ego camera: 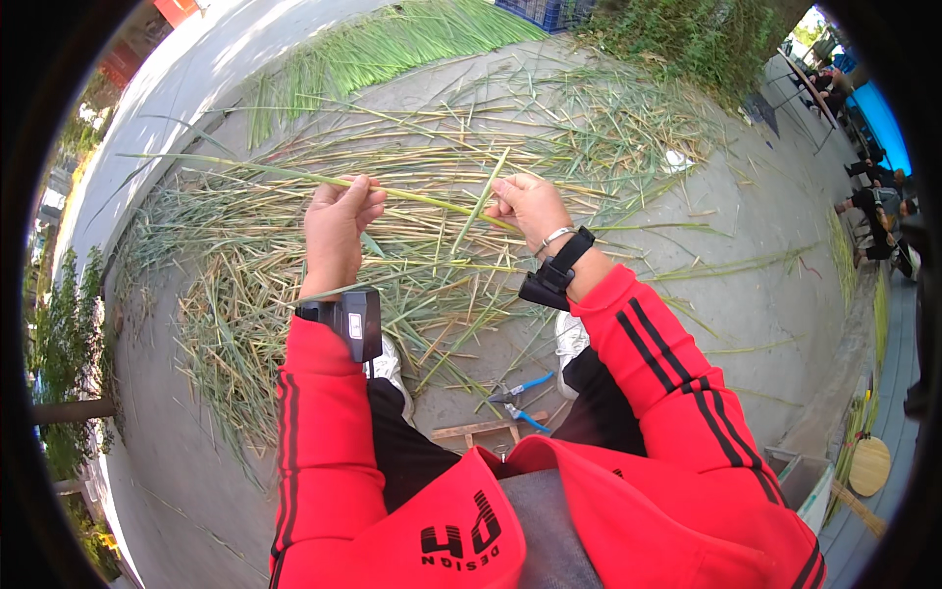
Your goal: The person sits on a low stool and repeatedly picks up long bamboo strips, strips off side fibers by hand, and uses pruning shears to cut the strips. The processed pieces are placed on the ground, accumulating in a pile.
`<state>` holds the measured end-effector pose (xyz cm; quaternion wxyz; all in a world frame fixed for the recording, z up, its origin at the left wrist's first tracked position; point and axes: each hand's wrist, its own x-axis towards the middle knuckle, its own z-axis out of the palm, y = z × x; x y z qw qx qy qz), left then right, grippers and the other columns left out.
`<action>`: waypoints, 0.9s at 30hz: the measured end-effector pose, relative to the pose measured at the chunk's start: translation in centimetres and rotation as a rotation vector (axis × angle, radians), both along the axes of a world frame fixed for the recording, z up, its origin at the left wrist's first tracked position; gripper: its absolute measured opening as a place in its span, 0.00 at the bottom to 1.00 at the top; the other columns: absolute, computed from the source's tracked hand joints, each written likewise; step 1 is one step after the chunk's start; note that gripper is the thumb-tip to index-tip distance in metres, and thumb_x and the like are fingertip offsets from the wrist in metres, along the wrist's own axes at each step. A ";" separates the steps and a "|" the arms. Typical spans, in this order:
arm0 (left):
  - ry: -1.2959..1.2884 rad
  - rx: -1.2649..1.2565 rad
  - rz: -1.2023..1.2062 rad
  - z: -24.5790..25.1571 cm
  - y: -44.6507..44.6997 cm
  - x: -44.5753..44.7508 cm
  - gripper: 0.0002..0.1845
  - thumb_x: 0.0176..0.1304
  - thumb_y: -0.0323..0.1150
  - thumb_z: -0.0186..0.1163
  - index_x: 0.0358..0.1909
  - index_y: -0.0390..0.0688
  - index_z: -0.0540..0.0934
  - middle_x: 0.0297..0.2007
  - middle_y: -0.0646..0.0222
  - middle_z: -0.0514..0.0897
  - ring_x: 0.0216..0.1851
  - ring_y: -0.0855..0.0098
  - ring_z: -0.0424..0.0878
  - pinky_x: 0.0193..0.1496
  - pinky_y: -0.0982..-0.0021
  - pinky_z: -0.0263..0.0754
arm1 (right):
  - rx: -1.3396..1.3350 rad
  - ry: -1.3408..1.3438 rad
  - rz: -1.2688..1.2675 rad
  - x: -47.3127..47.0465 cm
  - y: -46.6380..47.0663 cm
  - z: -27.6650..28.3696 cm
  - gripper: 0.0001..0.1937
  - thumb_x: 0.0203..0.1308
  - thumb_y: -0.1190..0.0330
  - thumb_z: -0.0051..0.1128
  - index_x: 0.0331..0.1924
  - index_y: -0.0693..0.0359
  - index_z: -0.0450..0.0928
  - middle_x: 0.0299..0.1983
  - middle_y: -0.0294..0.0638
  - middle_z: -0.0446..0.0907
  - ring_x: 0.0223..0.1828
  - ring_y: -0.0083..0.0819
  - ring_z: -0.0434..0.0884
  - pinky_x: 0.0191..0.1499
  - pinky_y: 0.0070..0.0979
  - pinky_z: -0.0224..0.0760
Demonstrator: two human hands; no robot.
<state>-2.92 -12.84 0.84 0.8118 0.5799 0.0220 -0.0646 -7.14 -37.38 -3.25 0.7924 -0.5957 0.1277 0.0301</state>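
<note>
A long green reed-like stalk (427, 201) stretches across in front of me. My left hand (335, 228) pinches it between thumb and fingers, and its thin tip runs out far to the left. At its thicker end, my right hand (531, 210) grips the stalk. A short pale-green strip (480, 202), perhaps a leaf sheath, stands crosswise by the right thumb and fingertips; I cannot tell if it is still joined to the stalk. Blue-handled pruning shears (513, 398) lie with their handles apart on the ground between my feet.
Cut stalks and leaves (243, 309) cover the concrete ahead and to the left. Fresh green stalks (397, 44) lie in a row beyond, near a blue crate (548, 13). A wooden piece (489, 427) is between my legs. People (879, 210) sit at far right.
</note>
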 end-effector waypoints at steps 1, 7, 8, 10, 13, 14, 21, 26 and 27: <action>0.007 -0.013 -0.033 -0.1 -0.3 -0.2 0.06 0.63 0.28 0.56 0.39 0.37 0.74 0.38 0.61 0.81 0.32 0.75 0.81 0.34 0.79 0.78 | 0.004 -0.028 -0.011 0.0 0.1 0.1 0.08 0.62 0.69 0.53 0.34 0.69 0.74 0.22 0.36 0.74 0.25 0.27 0.79 0.31 0.24 0.79; 0.122 0.067 -0.276 -1.7 -2.4 -1.9 0.05 0.62 0.27 0.57 0.39 0.39 0.75 0.38 0.61 0.81 0.36 0.71 0.82 0.38 0.77 0.81 | 0.625 -0.310 0.245 0.3 -0.7 2.4 0.08 0.64 0.66 0.51 0.37 0.64 0.73 0.27 0.36 0.76 0.39 0.34 0.80 0.45 0.34 0.78; 0.116 0.019 -0.253 -1.9 -2.6 -2.0 0.05 0.62 0.27 0.57 0.38 0.39 0.75 0.38 0.61 0.81 0.36 0.71 0.83 0.38 0.77 0.81 | 0.611 -0.334 0.246 0.3 -0.8 2.7 0.13 0.63 0.64 0.52 0.43 0.66 0.72 0.33 0.40 0.79 0.40 0.34 0.81 0.48 0.32 0.75; 0.109 -0.083 -0.241 -1.9 -2.9 -2.1 0.05 0.62 0.27 0.57 0.38 0.38 0.75 0.38 0.61 0.81 0.36 0.71 0.83 0.38 0.77 0.81 | -0.174 -0.282 0.308 0.2 -0.5 3.0 0.19 0.62 0.62 0.54 0.49 0.68 0.70 0.36 0.44 0.80 0.41 0.31 0.80 0.47 0.27 0.73; 0.163 -0.138 -0.284 -1.8 -2.8 -1.7 0.06 0.61 0.26 0.58 0.40 0.38 0.75 0.38 0.60 0.82 0.32 0.72 0.82 0.34 0.78 0.81 | -0.585 -0.196 0.614 -0.9 0.6 2.1 0.18 0.60 0.61 0.56 0.48 0.66 0.75 0.32 0.42 0.82 0.29 0.22 0.80 0.34 0.21 0.73; 0.137 -0.155 -0.267 -1.6 -2.4 -1.5 0.06 0.64 0.28 0.55 0.41 0.38 0.74 0.39 0.59 0.82 0.32 0.73 0.82 0.34 0.78 0.80 | -0.500 -0.133 0.564 -1.1 0.6 1.7 0.15 0.60 0.62 0.55 0.43 0.65 0.77 0.29 0.40 0.82 0.24 0.20 0.79 0.30 0.19 0.72; -0.156 -0.389 0.148 0.3 5.0 0.9 0.11 0.69 0.35 0.49 0.46 0.39 0.71 0.42 0.60 0.81 0.31 0.75 0.81 0.30 0.79 0.77 | -0.634 0.111 0.628 -0.9 -4.0 1.2 0.10 0.59 0.67 0.54 0.35 0.64 0.81 0.23 0.33 0.80 0.19 0.16 0.75 0.23 0.15 0.69; -0.077 -0.028 0.164 -0.1 3.4 0.8 0.11 0.67 0.38 0.52 0.40 0.40 0.74 0.38 0.63 0.82 0.25 0.79 0.78 0.24 0.81 0.74 | -0.460 -0.162 0.531 -1.6 -1.4 0.6 0.11 0.60 0.69 0.50 0.42 0.65 0.79 0.28 0.33 0.80 0.23 0.16 0.77 0.26 0.14 0.71; -0.114 0.056 0.140 -0.2 2.7 0.7 0.11 0.67 0.39 0.53 0.38 0.40 0.74 0.36 0.64 0.82 0.24 0.80 0.77 0.24 0.81 0.73 | -0.474 -0.209 0.527 -1.7 -0.8 0.6 0.11 0.60 0.68 0.50 0.41 0.65 0.79 0.27 0.33 0.80 0.24 0.16 0.78 0.26 0.14 0.71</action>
